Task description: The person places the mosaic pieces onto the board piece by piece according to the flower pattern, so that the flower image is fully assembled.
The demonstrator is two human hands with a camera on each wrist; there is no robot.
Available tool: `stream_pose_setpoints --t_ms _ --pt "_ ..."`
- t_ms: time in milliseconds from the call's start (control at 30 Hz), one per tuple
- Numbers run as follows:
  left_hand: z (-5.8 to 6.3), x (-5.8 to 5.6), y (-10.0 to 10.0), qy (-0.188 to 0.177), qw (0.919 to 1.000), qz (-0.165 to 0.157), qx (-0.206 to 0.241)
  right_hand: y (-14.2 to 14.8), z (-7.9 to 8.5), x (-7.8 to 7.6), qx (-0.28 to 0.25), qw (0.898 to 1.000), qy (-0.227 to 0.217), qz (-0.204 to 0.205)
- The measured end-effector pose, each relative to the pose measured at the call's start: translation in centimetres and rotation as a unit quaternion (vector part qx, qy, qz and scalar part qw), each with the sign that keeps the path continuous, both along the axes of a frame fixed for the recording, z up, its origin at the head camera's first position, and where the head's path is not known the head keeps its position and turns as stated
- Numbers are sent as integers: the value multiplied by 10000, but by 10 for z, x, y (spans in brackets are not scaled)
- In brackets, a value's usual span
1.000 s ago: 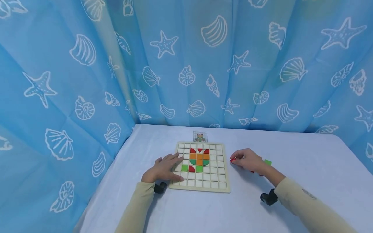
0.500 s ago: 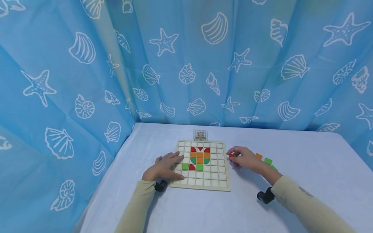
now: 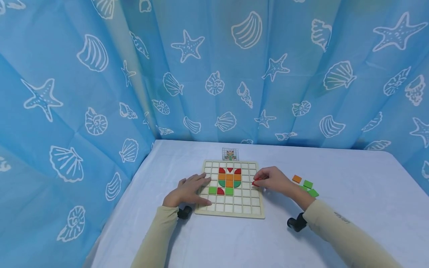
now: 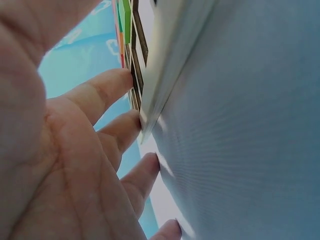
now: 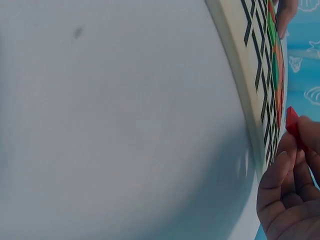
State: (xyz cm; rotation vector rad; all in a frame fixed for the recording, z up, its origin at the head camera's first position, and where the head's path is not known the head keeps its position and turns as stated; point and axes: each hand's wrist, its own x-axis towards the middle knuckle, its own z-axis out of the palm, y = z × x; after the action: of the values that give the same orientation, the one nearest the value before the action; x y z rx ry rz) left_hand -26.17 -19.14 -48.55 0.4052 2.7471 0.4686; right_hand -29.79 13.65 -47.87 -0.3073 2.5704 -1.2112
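Observation:
A square grid board lies on the table, with red, orange and green tiles set in its cells. My left hand rests along the board's left side, its fingers spread; in the left wrist view two fingertips touch the board's edge and others are on the cloth. My right hand pinches a red tile over the board's right border. In the right wrist view the red tile sits between thumb and finger; its full shape is partly covered.
Right of my right hand lie an orange tile and several green tiles. A small card printed with a coloured pattern is behind the board. A blue curtain hangs behind the white-covered table.
My right hand has moved left with the red tile, from beside the board to over its right border. This uncovers the loose tiles at right. The left hand stays in place.

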Motion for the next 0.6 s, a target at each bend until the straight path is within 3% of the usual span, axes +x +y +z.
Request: stream_pose_setpoints --t_ms 600 --pt "4 2 2 6 10000 90 -36 -42 -4 4 -114 9998 105 115"
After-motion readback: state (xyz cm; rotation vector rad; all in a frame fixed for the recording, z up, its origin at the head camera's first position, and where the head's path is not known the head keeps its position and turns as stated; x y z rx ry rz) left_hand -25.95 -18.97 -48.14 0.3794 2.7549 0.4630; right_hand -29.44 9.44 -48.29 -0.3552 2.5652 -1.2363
